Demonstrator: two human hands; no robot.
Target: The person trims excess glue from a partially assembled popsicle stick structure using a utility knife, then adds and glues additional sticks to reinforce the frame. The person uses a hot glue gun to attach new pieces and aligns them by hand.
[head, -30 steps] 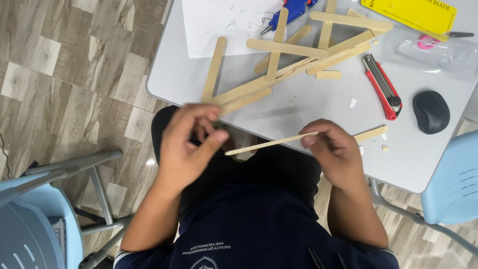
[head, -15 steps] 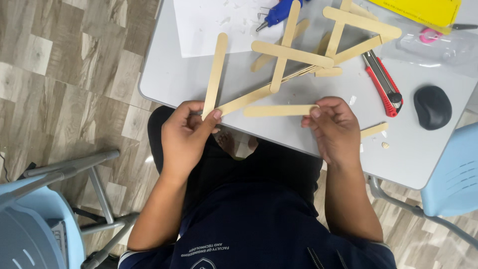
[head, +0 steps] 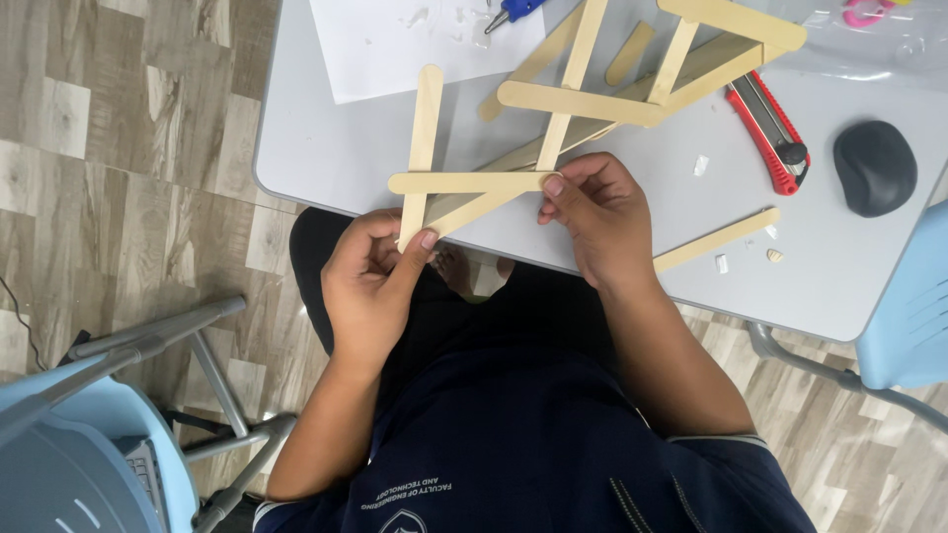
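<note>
One view only, head camera looking straight down at a pale grey table [head: 336, 158] and the seated person's lap.

Containers: a clear plastic bag or pouch [head: 879, 39] lies at the upper right edge of the frame, with something pink [head: 864, 12] inside it; the rest of its contents cannot be made out.

Stick frame [head: 592, 104]: flat, pale wooden craft sticks with rounded ends, laid crossing one another in a lattice that runs from the frame's centre up to the upper right. One horizontal stick [head: 469, 182] lies across the near end of the lattice, at the table's near edge, centre frame. An upright stick [head: 425, 138] crosses under or over its left end; which one is on top cannot be told.

Left hand [head: 370, 286]: below the table edge, centre-left, thumb and fingers pinched on the lower end of the upright stick where a diagonal stick meets it.

Right hand [head: 602, 222]: centre frame, fingertips pressed together on the right end of the horizontal stick.

Hands are apart, one at each end of the near section.

Other items: white paper sheet [head: 415, 39] at upper centre; red utility knife [head: 770, 128] to the right of the lattice; dark rounded computer mouse [head: 874, 168] at far right; a loose stick [head: 716, 240] lying diagonally near the right wrist; blue chair [head: 69, 444] at lower left.
</note>
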